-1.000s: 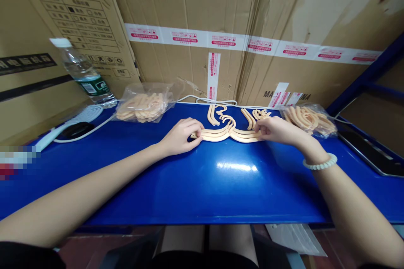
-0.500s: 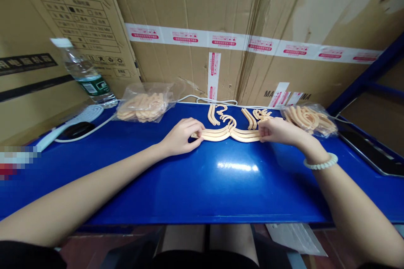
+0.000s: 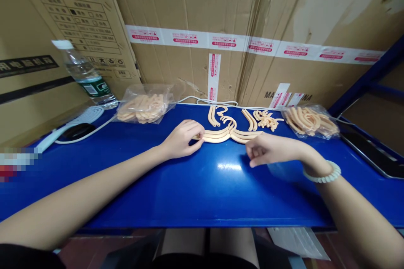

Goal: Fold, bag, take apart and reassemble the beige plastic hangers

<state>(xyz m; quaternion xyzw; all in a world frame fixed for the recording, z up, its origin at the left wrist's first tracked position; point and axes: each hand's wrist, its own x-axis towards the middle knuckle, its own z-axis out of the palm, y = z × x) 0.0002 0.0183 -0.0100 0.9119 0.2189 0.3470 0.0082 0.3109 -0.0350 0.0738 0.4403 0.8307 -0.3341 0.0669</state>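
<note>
Several beige toy-sized hangers [image 3: 217,136] lie side by side on the blue table, their curved arms spread left and right and their hooks pointing away from me. My left hand [image 3: 184,138] pinches the left ends of these hangers between thumb and fingers. Just in front of the hangers' right ends, my right hand [image 3: 265,149] is held with its fingers curled in and its thumb below. Whether anything small is inside those fingers is hidden. Behind the hangers lie loose curved arms [image 3: 250,119], a loose hook [image 3: 221,110] and a small heap of beige pieces [image 3: 267,119].
Clear bags of beige parts stand at the left [image 3: 143,107] and right [image 3: 311,121]. A water bottle [image 3: 90,82], a black mouse [image 3: 78,131] and a white cable [image 3: 217,104] sit toward the back. At the right lies a dark phone-like slab [image 3: 372,155]. Cardboard boxes [image 3: 189,4] wall the rear.
My right hand has come away from the hangers' right ends and the heap, moving toward me and slightly left. The small heap is uncovered. My left hand stays at the left ends.
</note>
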